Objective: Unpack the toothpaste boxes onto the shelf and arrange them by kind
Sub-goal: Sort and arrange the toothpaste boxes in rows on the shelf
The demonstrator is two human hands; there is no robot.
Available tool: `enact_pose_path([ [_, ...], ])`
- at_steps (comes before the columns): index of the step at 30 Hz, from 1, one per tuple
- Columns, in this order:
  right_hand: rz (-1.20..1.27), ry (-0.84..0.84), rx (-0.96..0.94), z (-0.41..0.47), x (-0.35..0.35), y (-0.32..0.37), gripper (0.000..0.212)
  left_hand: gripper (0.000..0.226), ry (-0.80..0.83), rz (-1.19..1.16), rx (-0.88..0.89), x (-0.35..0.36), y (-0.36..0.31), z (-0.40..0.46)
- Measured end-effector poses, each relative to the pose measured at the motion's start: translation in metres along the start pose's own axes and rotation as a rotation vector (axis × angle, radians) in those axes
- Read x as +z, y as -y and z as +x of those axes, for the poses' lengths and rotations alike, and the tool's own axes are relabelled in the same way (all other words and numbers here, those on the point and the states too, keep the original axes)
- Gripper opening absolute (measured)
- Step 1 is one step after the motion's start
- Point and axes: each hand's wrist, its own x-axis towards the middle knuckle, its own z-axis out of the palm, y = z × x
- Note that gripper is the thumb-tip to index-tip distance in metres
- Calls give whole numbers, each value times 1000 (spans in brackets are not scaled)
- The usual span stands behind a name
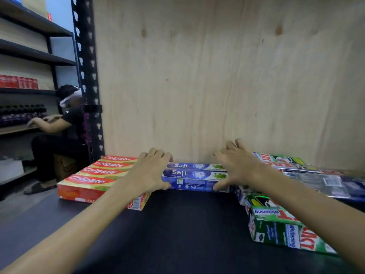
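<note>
Two blue Safi toothpaste boxes (194, 176) lie side by side on the dark shelf (177, 230), against the plywood back wall. My left hand (149, 172) grips their left end, thumb on the front face. My right hand (236, 167) grips the right end the same way, fingers over the top. Left of them sits a row of several red Colgate boxes (94, 178). To the right lie green whitening boxes (276, 222) near the front and more green boxes (280, 160) at the back, with dark blue boxes (324, 184) between them.
A black perforated upright (87, 76) bounds the shelf on the left. Beyond it another person (59, 131) crouches at a neighbouring rack holding red cans and dark bottles. The plywood wall (217, 76) closes the back.
</note>
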Motion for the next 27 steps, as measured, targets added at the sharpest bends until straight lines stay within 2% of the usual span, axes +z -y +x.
enact_pose_path([
  [5,37,-5,-13,1,3,-1,88,72,125,-135,-66,0,9,8],
  [10,75,-26,-3,-4,7,-2,82,71,156,-263,-93,1,10,5],
  [15,50,-126,1,-13,-1,5,89,74,152,-322,-107,-1,7,-1],
  [18,216,-250,54,-29,-5,15,90,78,70,-435,-98,-8,-8,-14],
  [21,330,-374,75,-49,-8,25,78,81,-51,-605,-91,-14,-35,-30],
  [27,641,-544,169,-83,-22,22,60,66,-194,-724,-96,-16,-87,-59],
])
